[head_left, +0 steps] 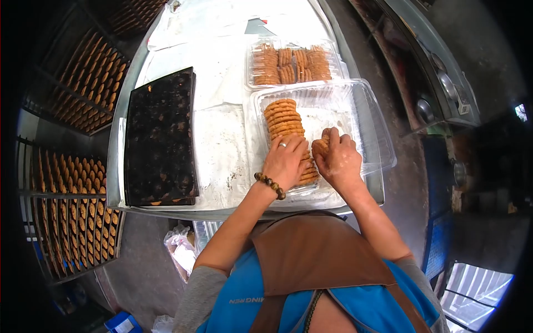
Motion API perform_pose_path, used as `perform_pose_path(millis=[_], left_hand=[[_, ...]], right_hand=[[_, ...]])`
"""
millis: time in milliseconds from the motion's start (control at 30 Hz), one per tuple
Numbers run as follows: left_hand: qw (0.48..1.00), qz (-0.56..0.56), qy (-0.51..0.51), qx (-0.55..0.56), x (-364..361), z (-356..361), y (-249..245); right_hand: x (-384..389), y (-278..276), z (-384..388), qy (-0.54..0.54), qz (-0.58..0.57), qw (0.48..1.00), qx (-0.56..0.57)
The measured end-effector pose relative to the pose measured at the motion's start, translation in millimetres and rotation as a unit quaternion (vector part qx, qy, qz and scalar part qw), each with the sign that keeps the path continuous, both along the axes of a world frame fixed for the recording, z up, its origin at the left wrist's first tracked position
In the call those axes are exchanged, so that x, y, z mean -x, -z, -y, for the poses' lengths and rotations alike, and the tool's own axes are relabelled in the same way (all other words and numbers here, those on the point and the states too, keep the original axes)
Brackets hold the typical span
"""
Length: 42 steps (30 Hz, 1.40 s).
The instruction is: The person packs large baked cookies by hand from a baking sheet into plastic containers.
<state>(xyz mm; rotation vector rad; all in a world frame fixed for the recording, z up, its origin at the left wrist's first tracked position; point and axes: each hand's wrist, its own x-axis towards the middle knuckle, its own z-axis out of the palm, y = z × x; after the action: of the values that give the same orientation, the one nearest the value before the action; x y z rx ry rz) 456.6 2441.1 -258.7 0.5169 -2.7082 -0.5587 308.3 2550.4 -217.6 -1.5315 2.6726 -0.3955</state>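
An open clear plastic box [258, 122] lies on the white-covered table, with a long row of round brown cookies [283, 115] along its left side. My left hand [286, 161], with a ring and a beaded bracelet, rests on the lower part of that row, its fingers close together over the cookies. Just to its right, my right hand [338, 158] has its fingers bent around a few cookies [325, 139] inside the box. The palm side of both hands is hidden.
Behind the open box is another clear box [294, 64] filled with cookies. Dark baking trays [161, 139] lie at the table's left. Racks of cookies [83, 216] stand on the left, and a metal counter [444, 61] is at the right.
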Motion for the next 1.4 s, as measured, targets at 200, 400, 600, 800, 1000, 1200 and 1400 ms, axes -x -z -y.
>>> perform_pose_path(millis=[200, 400, 600, 800, 1000, 1200, 1400], left_hand=[[0.983, -0.127, 0.083, -0.107, 26, 13, -6], [0.989, -0.098, 0.098, -0.055, 35, 21, 8], [0.982, -0.112, 0.139, -0.055, 33, 30, -1], [0.976, -0.115, 0.167, -0.076, 26, 38, -6], [0.975, -0.117, 0.176, -0.071, 15, 49, -10], [0.933, -0.210, 0.070, -0.285, -29, 78, -22], [0.802, -0.324, -0.088, -0.494, -50, 75, -5]], right_hand=[[4, -5, -8, -0.003, 0.049, 0.999, 0.009], [26, -20, -20, -0.056, 0.194, 0.979, 0.021], [52, 0, -35, -0.042, 0.413, 0.906, 0.086], [44, -11, -29, -0.079, 0.385, 0.918, 0.059], [35, 9, -26, -0.088, 0.181, 0.978, 0.054], [8, 11, -7, -0.027, 0.093, 0.995, -0.028], [1, 34, 10, -0.012, 0.011, 0.998, -0.058]])
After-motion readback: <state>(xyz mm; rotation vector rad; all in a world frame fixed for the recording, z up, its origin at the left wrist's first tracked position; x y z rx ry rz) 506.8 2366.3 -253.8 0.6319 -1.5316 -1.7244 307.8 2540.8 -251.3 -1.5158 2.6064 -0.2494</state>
